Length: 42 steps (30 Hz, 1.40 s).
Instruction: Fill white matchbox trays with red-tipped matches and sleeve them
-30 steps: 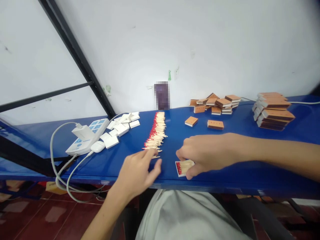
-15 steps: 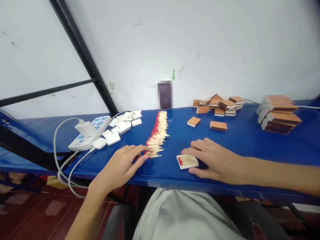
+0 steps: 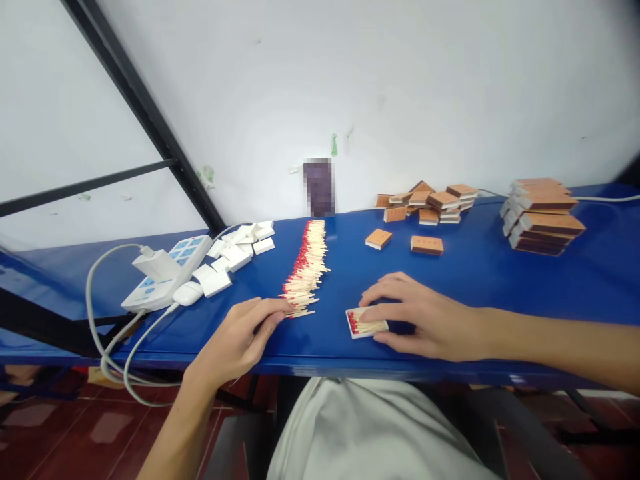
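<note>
A long row of red-headed matches [image 3: 309, 260] lies across the blue table, heads to the left. My left hand [image 3: 243, 340] is at its near end, thumb and index finger pinched on the red heads of a few matches there. Right of the row, a small white matchbox tray [image 3: 352, 327] holds several matches [image 3: 361, 323], heads to the left. My right hand [image 3: 420, 320] grips this tray; one finger reaches over the matches inside while the thumb rests at the near side.
White empty trays [image 3: 235, 253] lie in a heap beside a power strip [image 3: 185, 267] with cables at left. Brown matchboxes [image 3: 425, 200] are piled at the back, with two single ones in front. A taller matchbox stack [image 3: 543, 217] stands at right. A dark pixelated block [image 3: 319, 187] is against the wall.
My left thumb and index finger have closed together at the match heads. A finger of my right hand has moved over the matches in the tray. The whole view has shifted slightly.
</note>
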Each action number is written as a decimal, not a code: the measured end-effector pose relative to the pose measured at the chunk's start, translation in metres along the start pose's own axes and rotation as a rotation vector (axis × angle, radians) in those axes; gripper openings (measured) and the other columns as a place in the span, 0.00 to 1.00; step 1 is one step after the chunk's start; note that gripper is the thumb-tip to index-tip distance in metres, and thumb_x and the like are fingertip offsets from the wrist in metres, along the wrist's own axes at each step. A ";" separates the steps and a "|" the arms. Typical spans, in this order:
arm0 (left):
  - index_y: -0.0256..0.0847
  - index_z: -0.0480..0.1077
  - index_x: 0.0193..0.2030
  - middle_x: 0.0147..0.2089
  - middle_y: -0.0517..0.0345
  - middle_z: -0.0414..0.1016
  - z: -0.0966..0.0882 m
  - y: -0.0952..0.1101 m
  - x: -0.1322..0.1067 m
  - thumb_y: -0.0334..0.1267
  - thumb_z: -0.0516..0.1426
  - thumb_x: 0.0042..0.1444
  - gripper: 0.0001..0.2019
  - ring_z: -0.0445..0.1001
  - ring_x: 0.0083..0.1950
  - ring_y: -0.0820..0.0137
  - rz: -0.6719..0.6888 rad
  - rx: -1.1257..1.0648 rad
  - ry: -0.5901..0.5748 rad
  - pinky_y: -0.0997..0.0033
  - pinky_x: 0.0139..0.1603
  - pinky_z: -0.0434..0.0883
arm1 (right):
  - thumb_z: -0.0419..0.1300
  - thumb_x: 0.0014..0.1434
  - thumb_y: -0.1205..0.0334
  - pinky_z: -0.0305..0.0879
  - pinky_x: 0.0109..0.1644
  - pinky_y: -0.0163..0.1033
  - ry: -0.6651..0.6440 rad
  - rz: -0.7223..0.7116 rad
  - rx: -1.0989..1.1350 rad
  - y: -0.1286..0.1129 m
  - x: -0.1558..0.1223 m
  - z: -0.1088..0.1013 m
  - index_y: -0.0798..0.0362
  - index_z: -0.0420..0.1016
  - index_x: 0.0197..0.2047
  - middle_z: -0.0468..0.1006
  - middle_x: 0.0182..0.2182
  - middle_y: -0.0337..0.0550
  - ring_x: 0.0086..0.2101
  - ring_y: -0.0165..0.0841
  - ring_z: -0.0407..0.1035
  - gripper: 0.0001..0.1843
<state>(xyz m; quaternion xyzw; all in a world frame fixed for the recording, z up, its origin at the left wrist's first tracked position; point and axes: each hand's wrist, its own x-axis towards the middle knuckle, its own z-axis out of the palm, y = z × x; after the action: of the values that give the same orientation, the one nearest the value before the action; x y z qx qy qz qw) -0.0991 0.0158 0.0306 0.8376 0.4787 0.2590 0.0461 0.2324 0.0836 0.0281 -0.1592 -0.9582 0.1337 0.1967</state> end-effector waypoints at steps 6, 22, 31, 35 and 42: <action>0.42 0.68 0.55 0.36 0.58 0.75 -0.001 0.003 0.002 0.39 0.48 0.70 0.13 0.73 0.35 0.69 -0.046 0.026 0.012 0.70 0.39 0.68 | 0.57 0.65 0.56 0.61 0.56 0.49 0.005 0.024 0.006 -0.002 0.001 -0.001 0.51 0.77 0.52 0.75 0.51 0.50 0.50 0.40 0.68 0.16; 0.44 0.72 0.46 0.25 0.66 0.63 -0.003 0.018 0.006 0.44 0.50 0.68 0.12 0.64 0.25 0.72 -0.224 0.071 -0.152 0.73 0.28 0.61 | 0.58 0.64 0.59 0.61 0.55 0.47 0.053 -0.013 0.013 -0.002 0.001 0.001 0.53 0.74 0.51 0.78 0.47 0.50 0.47 0.38 0.71 0.13; 0.43 0.73 0.42 0.23 0.67 0.59 0.007 0.025 0.014 0.48 0.53 0.67 0.13 0.63 0.25 0.72 -0.287 0.033 -0.035 0.74 0.29 0.59 | 0.58 0.63 0.61 0.64 0.52 0.46 0.073 0.029 0.024 -0.004 0.002 0.002 0.52 0.75 0.49 0.79 0.47 0.49 0.47 0.38 0.72 0.12; 0.41 0.72 0.40 0.23 0.69 0.54 0.011 0.023 0.015 0.47 0.53 0.67 0.13 0.59 0.24 0.73 -0.319 -0.021 -0.018 0.74 0.28 0.57 | 0.57 0.63 0.61 0.64 0.54 0.45 0.051 0.048 0.050 -0.004 0.002 0.003 0.53 0.75 0.48 0.78 0.47 0.49 0.47 0.37 0.71 0.11; 0.40 0.71 0.38 0.23 0.69 0.52 0.010 0.010 0.011 0.46 0.55 0.65 0.11 0.55 0.25 0.73 -0.369 -0.206 -0.050 0.74 0.29 0.55 | 0.58 0.63 0.59 0.61 0.56 0.46 0.017 0.063 0.085 -0.001 0.003 0.004 0.52 0.74 0.49 0.76 0.47 0.47 0.47 0.36 0.70 0.12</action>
<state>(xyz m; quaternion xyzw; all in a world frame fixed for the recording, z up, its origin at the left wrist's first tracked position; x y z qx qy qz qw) -0.0821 0.0212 0.0292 0.7328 0.5936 0.2729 0.1902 0.2276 0.0829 0.0260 -0.1819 -0.9444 0.1790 0.2073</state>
